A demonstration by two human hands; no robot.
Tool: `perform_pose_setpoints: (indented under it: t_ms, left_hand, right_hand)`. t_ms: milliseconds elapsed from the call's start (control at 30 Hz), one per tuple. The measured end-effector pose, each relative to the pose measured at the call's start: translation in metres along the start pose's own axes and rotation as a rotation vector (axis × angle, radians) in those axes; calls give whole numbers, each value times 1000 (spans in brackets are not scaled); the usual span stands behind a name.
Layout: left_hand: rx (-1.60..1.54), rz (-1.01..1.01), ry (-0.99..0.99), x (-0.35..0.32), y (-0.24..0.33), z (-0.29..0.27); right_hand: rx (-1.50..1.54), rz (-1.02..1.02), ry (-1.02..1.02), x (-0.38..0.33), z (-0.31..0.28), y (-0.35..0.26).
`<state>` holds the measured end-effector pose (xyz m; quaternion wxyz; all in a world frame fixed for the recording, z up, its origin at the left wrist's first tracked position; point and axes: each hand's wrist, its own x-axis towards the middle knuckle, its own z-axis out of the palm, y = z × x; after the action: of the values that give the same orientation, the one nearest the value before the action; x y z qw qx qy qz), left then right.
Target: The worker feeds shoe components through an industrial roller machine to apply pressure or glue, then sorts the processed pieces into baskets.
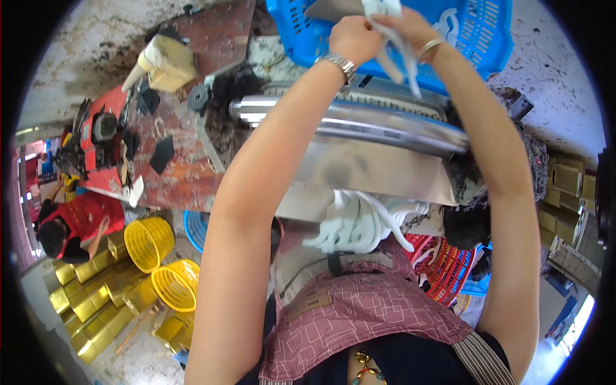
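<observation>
A cluttered workshop surrounds the person, with a stained, reddish counter [183, 125] on the left and, beyond it, a co-worker in a red vest [90, 215] near yellow plastic baskets [149, 244] and stacked gold boxes [83, 301]. A polished metal roller [398, 133] crosses the middle, above a bare metal sheet [385, 170].

Both hands meet over the near rim of a blue perforated basket [491, 48]. The right hand [410, 29] is closed on a few limp white strips [407, 54], whose ends dangle toward the roller. The left hand [356, 38] is curled just beside them; whether it grips one too, I cannot tell. More such strips lie in a pile [359, 224] below the metal sheet, at the person's waist.

The hanging ends could snag on the basket's slots or drop onto the machine if the pinch loosens; were the roller turning, which cannot be told, it might draw them in. The metal watch [340, 66] and the bangle [428, 48] could catch on a strip. The heaped pile might slide if the body brushes it.

No brand or label is legible; a tan patch [310, 304] on the mauve apron [378, 308] shows no readable writing.
</observation>
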<state>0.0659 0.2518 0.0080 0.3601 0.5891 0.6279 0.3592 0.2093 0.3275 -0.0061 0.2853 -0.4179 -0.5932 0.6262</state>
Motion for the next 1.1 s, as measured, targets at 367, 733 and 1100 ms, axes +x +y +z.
perform_pose_setpoints:
  t_ms: [367,733,1100]
  left_hand:
    - [252,-341,-385,-288,-98,8]
    - [-304,-709,-325,-335,-197,43]
    - [-441,-455,-141,-339,-113,15]
  right_hand:
    - [-1044,-39,725,32,-114,-8]
    - [-1288,-30,-506,-271,128,21]
    - [-934,509,67,-314,147,90]
